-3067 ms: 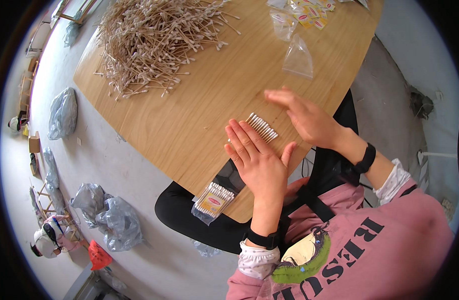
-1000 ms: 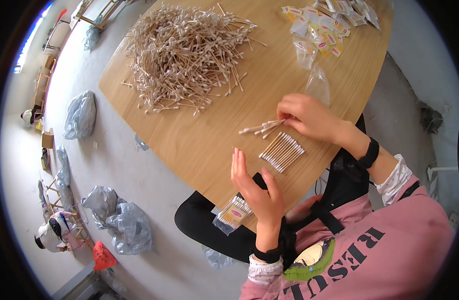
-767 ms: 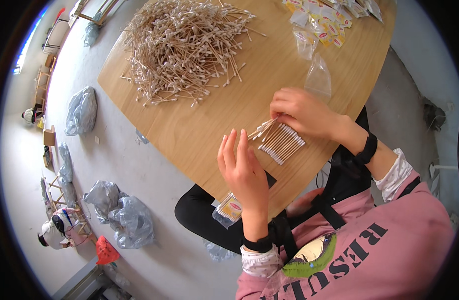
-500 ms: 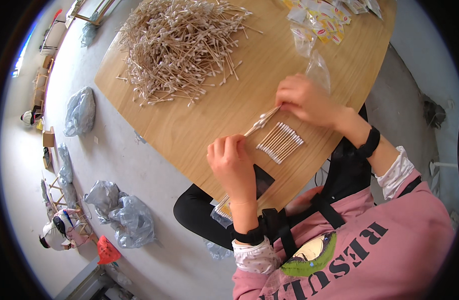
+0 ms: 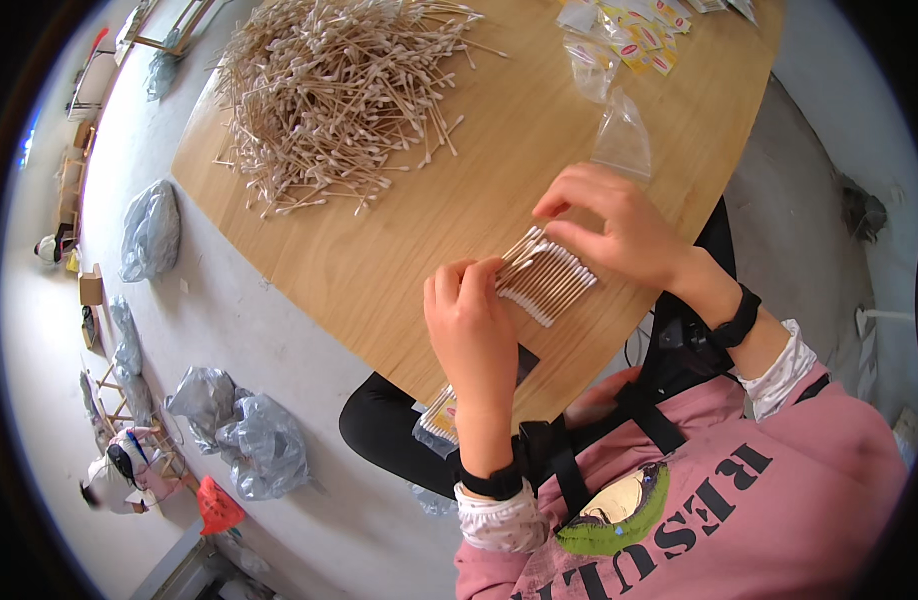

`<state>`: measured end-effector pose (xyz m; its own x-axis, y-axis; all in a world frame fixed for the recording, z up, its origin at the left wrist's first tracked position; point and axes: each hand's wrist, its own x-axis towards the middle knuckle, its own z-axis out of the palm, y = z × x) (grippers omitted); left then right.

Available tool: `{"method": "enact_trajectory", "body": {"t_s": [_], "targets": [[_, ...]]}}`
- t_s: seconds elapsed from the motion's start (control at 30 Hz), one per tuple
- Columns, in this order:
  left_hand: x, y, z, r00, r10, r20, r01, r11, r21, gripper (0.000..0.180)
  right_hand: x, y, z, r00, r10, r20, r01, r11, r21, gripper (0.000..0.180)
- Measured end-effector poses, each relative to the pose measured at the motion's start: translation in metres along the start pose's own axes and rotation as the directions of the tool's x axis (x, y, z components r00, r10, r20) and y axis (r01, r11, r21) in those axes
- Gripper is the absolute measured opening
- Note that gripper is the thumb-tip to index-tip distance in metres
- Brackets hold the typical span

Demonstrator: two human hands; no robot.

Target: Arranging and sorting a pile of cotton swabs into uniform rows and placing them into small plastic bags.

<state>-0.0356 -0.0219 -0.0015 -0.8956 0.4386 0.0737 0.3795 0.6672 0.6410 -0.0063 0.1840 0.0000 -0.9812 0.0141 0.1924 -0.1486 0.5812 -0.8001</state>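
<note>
- The big loose heap of cotton swabs (image 5: 339, 95) lies on the far left part of the table (image 5: 399, 250), well apart from both hands, so it does not get in the way.
- The table's near edge runs diagonally from upper left to lower right; grey plastic bags (image 5: 239, 430) sit on the floor below it, clear of the work.
- The left hand (image 5: 474, 335) is curled, its fingertips pressing the left ends of the small row of cotton swabs (image 5: 549, 280); whether it pinches any I cannot tell.
- A filled packet of swabs (image 5: 437, 420) lies at the table's near edge just below the left wrist, partly overhanging; I judge that an elbow nudge could knock it off.
- The row of swabs lies flat between the 2 hands, sticks side by side, near the near edge of the table.
- To do this step well, I judge that both hands should squeeze evenly from the 2 ends so that the tips line up and no stick rolls out.
- The right hand (image 5: 619, 230) rests over the right side of the row, fingers bent, thumb and forefinger seemingly nipping a few sticks.
- An empty clear bag (image 5: 621, 140) lies just beyond the right hand, and more small packets (image 5: 629, 40) sit at the far right; bare table between the heap and the row gives room to slide the row away from the edge.
</note>
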Motion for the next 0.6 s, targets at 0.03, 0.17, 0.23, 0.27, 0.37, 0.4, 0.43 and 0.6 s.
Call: {"method": "enact_trajectory", "body": {"t_s": [0.03,0.17,0.23,0.27,0.37,0.4,0.43,0.6], "targets": [[-0.003,0.005,0.002,1.0,0.001,0.002,-0.001,1.0,-0.001,0.016,-0.004,-0.002,-0.004,0.993,0.108,-0.056,-0.103,0.991,0.085,0.012],[-0.018,0.035,0.024,0.996,0.078,-0.031,-0.07,0.976,0.205,0.053,-0.017,0.004,-0.01,0.951,0.196,-0.241,-0.165,0.976,0.143,0.01],[-0.021,0.047,0.034,0.998,0.011,0.057,-0.031,0.928,0.37,0.083,-0.016,0.002,-0.007,0.949,0.196,-0.246,-0.162,0.975,0.153,0.01],[-0.024,0.041,0.042,0.988,-0.043,0.151,-0.025,0.907,0.421,0.107,-0.016,0.002,-0.006,0.946,0.197,-0.256,-0.16,0.974,0.158,0.01],[-0.013,0.03,0.052,0.997,0.008,0.076,-0.037,0.916,0.4,0.108,-0.023,0.005,-0.005,0.954,0.164,-0.249,-0.137,0.983,0.122,0.01],[-0.004,0.029,0.049,0.997,0.001,0.079,-0.034,0.91,0.413,0.112,-0.025,0.006,-0.004,0.954,0.167,-0.249,-0.139,0.982,0.126,0.01],[-0.001,0.028,0.052,0.997,-0.001,0.081,-0.033,0.909,0.417,0.112,-0.026,0.007,-0.003,0.953,0.173,-0.247,-0.142,0.98,0.138,0.011],[-0.003,0.03,0.055,0.999,0.004,0.054,-0.026,0.905,0.425,0.113,-0.03,0.008,0.001,0.944,0.201,-0.263,-0.155,0.97,0.188,0.012]]}}
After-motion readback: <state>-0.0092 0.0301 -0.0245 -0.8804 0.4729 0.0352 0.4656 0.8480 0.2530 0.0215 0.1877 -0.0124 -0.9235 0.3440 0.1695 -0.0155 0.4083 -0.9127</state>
